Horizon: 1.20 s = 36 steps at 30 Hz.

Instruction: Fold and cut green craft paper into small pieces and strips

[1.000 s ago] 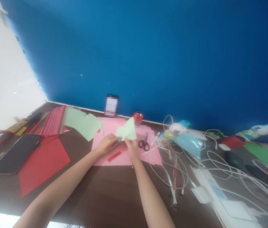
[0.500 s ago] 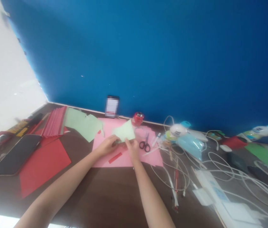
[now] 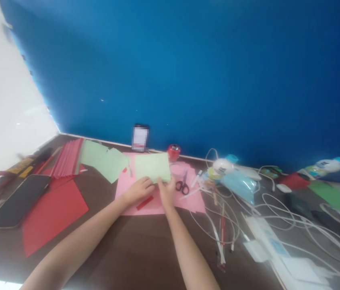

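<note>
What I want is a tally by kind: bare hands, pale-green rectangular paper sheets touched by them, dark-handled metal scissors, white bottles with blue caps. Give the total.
Bare hands, the left hand and the right hand: 2
Pale-green rectangular paper sheet: 1
Dark-handled metal scissors: 1
White bottles with blue caps: 2
Total: 6

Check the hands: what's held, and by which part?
Pale green paper, by its near edge: right hand at the near right corner, left hand farther left. Whether the left grips or just presses can't be told.
</note>
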Tool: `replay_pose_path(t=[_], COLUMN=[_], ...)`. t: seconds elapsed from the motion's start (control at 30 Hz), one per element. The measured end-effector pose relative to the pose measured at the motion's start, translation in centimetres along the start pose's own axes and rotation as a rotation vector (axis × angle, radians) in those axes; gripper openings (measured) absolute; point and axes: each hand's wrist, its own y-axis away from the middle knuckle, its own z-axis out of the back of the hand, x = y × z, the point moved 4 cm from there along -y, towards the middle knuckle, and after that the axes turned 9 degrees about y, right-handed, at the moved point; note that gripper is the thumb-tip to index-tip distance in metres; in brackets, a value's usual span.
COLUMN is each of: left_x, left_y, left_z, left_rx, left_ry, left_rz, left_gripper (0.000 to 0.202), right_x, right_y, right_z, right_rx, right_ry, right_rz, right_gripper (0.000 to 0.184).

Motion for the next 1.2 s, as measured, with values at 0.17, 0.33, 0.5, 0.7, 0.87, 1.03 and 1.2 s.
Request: replay_pose_path(t=[0.17,0.33,0.5,0.7,0.87,1.03,1.2], left_x=[0.5,-0.2,0.6,3.0,3.5,3.7,3.7], left_y=[0.4,0.4,0.5,1.0,0.9,0.7,0.4], left_z=[-0.1,0.1,1.1,0.8,0.0,-0.1,0.2], left_rx=[-0.038,-0.034,-0.273,-0.367,-0.265,-0.262,-0.274], left_ry=[0.173,0.315,0.295,0.254,0.322,0.435,0.563], left_rz=[0.142,0.23,0.308,0.463,0.528,0.555,0.567], left_gripper=[0.016,0.019,0.031,0.037,0.022,0.02,0.019], right_x=[-1.3,-0.2,0.6,0.1,-0.1,0.0,0.5], right_y=[-0.3,-0.5,-0.5,-0.3,-0.4,-0.4,-0.4], right_z=[0.3,0.9,0.4,-1.0,-1.3,-1.2,-1.2], right_rx=[0.022,-0.035,0.127,0.444,0.432,0.377,0.367], right_ry=[-0.026,0.072,0.087,0.194,0.2,0.243,0.269], right_rz=[-0.119,-0.044,0.005,0.081,0.115,0.136,0.166], right_gripper=[0.042,0.015,0.016,0.018,0.016,0.02,0.022])
